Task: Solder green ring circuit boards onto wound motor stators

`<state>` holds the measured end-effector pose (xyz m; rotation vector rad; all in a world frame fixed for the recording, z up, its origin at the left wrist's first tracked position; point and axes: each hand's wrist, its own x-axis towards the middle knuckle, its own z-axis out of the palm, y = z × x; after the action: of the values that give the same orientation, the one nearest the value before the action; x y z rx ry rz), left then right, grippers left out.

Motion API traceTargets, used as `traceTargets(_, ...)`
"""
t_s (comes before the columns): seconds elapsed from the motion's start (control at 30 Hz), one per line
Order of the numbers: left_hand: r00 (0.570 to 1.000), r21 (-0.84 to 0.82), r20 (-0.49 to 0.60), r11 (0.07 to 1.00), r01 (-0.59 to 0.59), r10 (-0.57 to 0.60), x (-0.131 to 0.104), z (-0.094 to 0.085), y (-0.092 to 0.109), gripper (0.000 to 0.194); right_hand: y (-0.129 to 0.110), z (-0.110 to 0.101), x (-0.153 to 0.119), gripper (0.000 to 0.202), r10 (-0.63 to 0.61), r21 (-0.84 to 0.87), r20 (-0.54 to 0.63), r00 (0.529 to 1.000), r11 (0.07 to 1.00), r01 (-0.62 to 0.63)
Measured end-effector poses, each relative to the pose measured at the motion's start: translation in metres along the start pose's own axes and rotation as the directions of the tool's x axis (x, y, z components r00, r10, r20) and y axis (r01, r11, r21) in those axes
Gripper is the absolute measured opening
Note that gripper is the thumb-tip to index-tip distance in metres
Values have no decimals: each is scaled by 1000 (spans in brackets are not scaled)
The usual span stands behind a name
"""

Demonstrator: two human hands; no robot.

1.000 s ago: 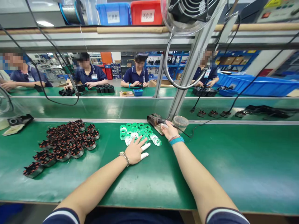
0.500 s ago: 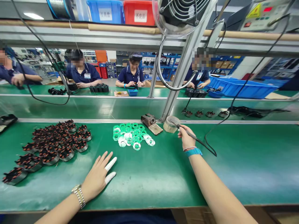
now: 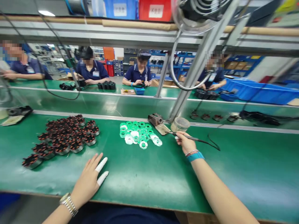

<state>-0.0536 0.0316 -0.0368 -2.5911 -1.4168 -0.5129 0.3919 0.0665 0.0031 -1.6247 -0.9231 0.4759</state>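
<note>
My right hand (image 3: 186, 142) grips a soldering iron (image 3: 192, 137) by its dark handle. The iron's tip points left, at or just above the sponge tray (image 3: 163, 129) of a soldering iron stand (image 3: 155, 119); whether it touches I cannot tell. A round, clear-walled tub (image 3: 180, 124) stands just behind this hand. My left hand (image 3: 87, 180) is spread on the green bench, palm down, white covers on its thumb and index finger. Between the hands and farther back lie loose green and white ring-shaped boards (image 3: 140, 133). Motor stators (image 3: 67, 137) with copper windings crowd the left side.
A metal post (image 3: 192, 77) rises behind the stand, with a fan (image 3: 201, 14) overhead. The iron's cord (image 3: 211, 143) trails right. Several co-workers sit across the line. A second iron stand (image 3: 20, 112) is at far left, and a big blue bin (image 3: 261, 91) at back right.
The iron's tip has moved from the round tub leftward to the stand's sponge tray. My left hand stays spread on the bench. The whole view has shifted as my head turned left.
</note>
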Motion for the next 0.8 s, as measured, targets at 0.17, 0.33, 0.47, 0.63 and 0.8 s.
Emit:
traceTargets(0.17, 991, 112, 18, 985, 129, -132, 30, -25, -16, 40, -14, 3, -1, 6, -225, -158, 119, 967, 957, 243)
traceTargets(0.33, 945, 210, -42, 922, 325, -323, 70, -37, -58, 36, -14, 9, -20, 10, -401, -261, 275, 874, 843, 470)
traceTargets(0.47, 968, 228, 7, 943, 243, -251, 84, -32, -72, 16, -5, 16, -41, 21, -455, -345, 338, 824, 754, 559)
traceTargets(0.63, 996, 56, 72, 997, 51, -55, 70, -32, -43, 16, 0, 33, -51, 28, -443, -393, 466, 766, 672, 628)
traceTargets(0.8, 987, -184, 148, 982, -39, 66, 39, -34, 16, 18, -2, 59, -52, 32, -450, -423, 495, 743, 622, 659)
